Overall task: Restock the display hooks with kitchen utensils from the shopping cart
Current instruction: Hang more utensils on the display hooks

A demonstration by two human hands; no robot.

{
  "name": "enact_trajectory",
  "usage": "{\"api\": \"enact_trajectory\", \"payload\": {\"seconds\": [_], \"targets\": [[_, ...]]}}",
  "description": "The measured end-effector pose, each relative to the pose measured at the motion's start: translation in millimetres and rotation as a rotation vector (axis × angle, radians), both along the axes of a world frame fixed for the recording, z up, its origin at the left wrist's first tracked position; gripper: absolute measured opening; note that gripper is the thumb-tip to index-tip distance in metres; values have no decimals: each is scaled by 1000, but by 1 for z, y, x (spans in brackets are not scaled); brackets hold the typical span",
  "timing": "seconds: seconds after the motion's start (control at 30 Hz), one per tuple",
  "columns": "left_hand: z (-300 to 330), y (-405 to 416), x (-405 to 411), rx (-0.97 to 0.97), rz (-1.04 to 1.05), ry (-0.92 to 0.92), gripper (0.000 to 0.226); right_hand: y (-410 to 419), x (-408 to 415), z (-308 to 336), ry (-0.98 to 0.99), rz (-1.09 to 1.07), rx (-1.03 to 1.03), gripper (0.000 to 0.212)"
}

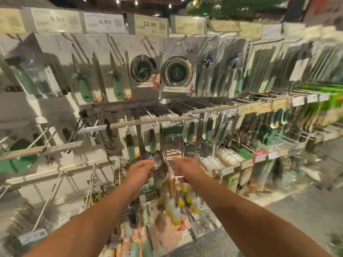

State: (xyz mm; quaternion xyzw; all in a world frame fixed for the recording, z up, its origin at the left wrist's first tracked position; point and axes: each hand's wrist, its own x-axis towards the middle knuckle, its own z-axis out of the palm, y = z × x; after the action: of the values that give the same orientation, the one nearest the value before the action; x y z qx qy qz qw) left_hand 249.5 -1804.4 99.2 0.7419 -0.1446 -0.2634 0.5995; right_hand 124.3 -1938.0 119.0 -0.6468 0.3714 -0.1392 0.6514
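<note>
Both my arms reach forward to the middle of the display wall. My left hand (138,172) has its fingers curled round a shiny, clear-wrapped utensil (156,164) at about waist height. My right hand (185,168) pinches the right side of the same packaged item, near a white hook tip (178,176). Below the hands hang wooden-handled brushes with white and yellow bristles (175,204). Motion blur hides what kind of utensil I hold.
Hook rows (152,120) carry green-handled tools (84,88), round metal strainers (176,72) and graters (206,149). Price tags (150,24) run along the top. Packs with pink and green handles (133,243) lie below. The aisle floor (297,210) lies to the right.
</note>
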Motion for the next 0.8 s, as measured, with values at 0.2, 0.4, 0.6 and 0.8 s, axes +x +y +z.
{"api": "enact_trajectory", "payload": {"seconds": [0.2,0.4,0.6,0.8], "targets": [[-11,-38,-52,67,-157,52,16,-20,-73,-25,-25,-172,42,20],[-27,-93,-105,115,-262,63,14,-68,-143,-42,-11,-279,24,27],[-29,-172,-184,132,-405,47,13,-126,-231,-46,-7,-423,45,19],[-34,-264,-285,160,-573,61,10,-182,-336,-62,-2,-563,91,20]]}}
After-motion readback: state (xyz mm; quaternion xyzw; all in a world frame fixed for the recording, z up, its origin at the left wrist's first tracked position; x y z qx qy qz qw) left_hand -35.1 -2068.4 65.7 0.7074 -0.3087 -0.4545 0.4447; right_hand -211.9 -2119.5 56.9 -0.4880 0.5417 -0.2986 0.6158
